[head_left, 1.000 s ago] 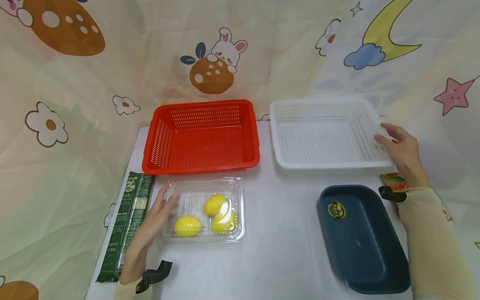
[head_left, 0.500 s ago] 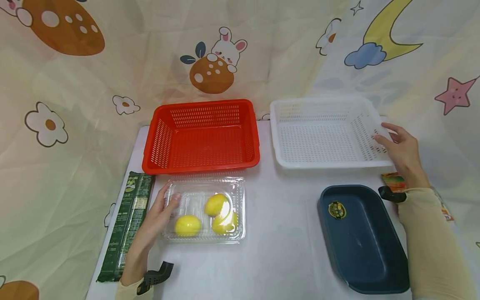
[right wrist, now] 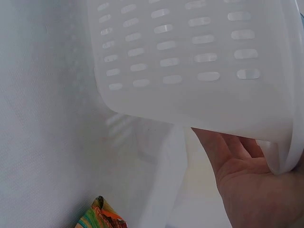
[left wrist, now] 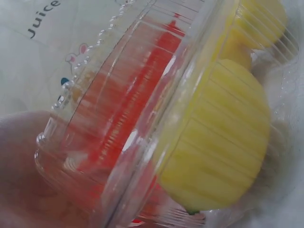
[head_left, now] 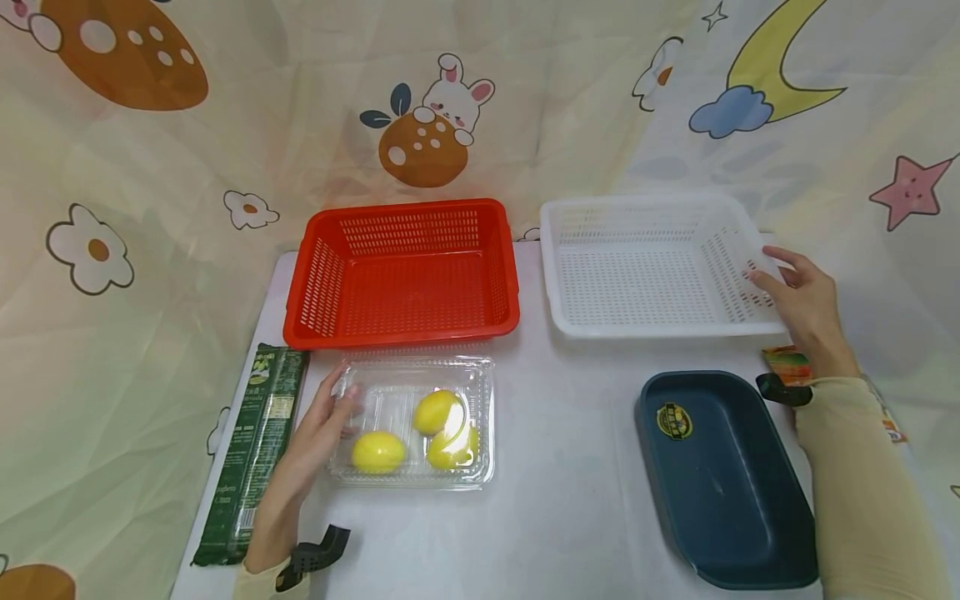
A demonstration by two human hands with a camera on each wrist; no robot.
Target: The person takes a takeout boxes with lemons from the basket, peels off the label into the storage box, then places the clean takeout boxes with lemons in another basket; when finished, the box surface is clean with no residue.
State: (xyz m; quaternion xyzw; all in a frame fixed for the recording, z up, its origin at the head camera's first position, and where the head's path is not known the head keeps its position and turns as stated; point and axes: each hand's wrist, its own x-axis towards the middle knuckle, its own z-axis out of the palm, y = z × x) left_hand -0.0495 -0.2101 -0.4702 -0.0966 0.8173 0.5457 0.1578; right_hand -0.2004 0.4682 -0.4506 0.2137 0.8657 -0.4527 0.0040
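Note:
My left hand (head_left: 311,442) grips the left end of a clear plastic clamshell container (head_left: 386,404), its thumb over the lid. Inside lie three yellow lemons (head_left: 378,452), one front left and two together at the right. Seen close in the left wrist view, a lemon (left wrist: 218,137) shows through the ribbed plastic. At the back right, my right hand (head_left: 808,304) holds the right rim of a white perforated basket (head_left: 645,329), thumb on the inner side. The right wrist view has this hand (right wrist: 251,190) under the basket's rim, with some fingers hidden behind the wall.
A red perforated basket (head_left: 401,340) stands behind the container. Along the left table edge lies a green spaghetti packet (head_left: 251,458). A dark blue tub (head_left: 720,483) sits front right, and a colourful packet (head_left: 787,364) is partly covered by the right arm. Printed cloth (head_left: 570,108) hangs behind.
My left hand and the clamshell container have shifted slightly to the right, the lemons with them. My right hand and the white basket stay where they were.

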